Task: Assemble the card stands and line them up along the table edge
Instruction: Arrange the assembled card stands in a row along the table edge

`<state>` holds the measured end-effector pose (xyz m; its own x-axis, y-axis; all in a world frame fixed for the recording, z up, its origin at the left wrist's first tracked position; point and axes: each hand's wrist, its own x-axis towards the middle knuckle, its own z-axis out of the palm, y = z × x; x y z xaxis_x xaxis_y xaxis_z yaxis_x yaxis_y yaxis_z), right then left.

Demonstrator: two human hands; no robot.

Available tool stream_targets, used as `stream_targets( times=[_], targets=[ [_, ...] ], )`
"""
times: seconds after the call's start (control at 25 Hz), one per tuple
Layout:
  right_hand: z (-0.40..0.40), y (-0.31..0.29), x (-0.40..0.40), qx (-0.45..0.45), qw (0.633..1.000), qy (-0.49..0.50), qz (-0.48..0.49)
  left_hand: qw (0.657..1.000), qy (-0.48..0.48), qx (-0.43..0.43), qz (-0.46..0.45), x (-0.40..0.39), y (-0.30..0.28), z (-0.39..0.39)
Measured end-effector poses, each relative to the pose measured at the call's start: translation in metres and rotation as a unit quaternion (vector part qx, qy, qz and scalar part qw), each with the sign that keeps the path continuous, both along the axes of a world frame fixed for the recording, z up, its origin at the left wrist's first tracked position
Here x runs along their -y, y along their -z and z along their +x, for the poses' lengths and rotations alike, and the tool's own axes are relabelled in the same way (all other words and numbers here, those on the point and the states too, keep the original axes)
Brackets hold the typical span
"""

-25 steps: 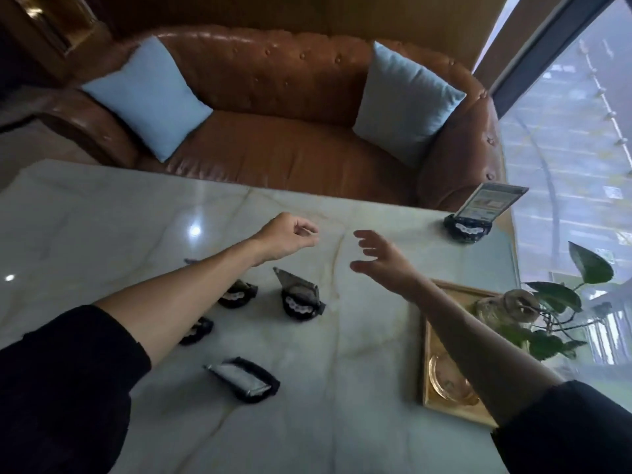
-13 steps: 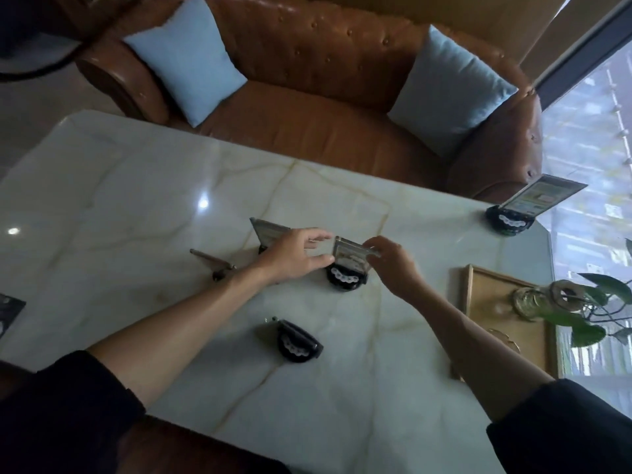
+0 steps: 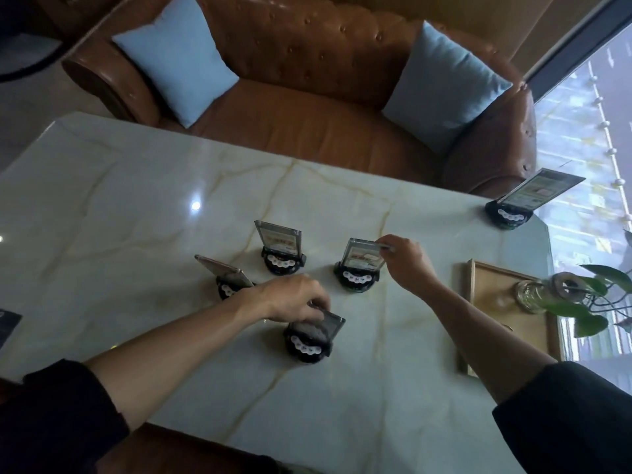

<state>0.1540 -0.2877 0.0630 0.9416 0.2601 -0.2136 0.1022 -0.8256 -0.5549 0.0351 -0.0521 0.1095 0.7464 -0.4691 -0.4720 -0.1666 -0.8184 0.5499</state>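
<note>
Black-based near card stand (image 3: 309,336) sits under left fingers (image 3: 316,311) clamped on it; right fingers (image 3: 384,241) pinch another stand (image 3: 359,268).

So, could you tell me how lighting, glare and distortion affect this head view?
Head view: daylight enters from the window on the right; a small glare spot sits on the marble table; wide-angle bending curves the table edges; the sleeves are near-black, and the left hand looks slightly soft.

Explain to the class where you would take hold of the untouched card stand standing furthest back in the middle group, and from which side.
Grip the round black base of the card stand from above, fingers on its left and right sides. The clear card panel rises upright from the base, so pulling on it might tip the stand or loosen the panel.
</note>
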Motion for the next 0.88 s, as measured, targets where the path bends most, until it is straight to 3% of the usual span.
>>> stream_targets(
  times=[0.24, 0.56, 0.88],
  targets=[
    [0.042, -0.016, 0.048, 0.008, 0.999, 0.010, -0.036, 0.993, -0.057, 0.102, -0.024, 0.019, -0.005, 0.056],
    [0.144, -0.038, 0.128, 0.087, 0.991, 0.078, -0.067, 0.973, -0.128, 0.184, -0.058, 0.089, -0.016, 0.201],
    [0.245, -0.047, 0.179, 0.108, 0.984, 0.027, -0.136, 0.962, -0.152, 0.215, -0.067, 0.150, -0.001, 0.319]
  ],
)
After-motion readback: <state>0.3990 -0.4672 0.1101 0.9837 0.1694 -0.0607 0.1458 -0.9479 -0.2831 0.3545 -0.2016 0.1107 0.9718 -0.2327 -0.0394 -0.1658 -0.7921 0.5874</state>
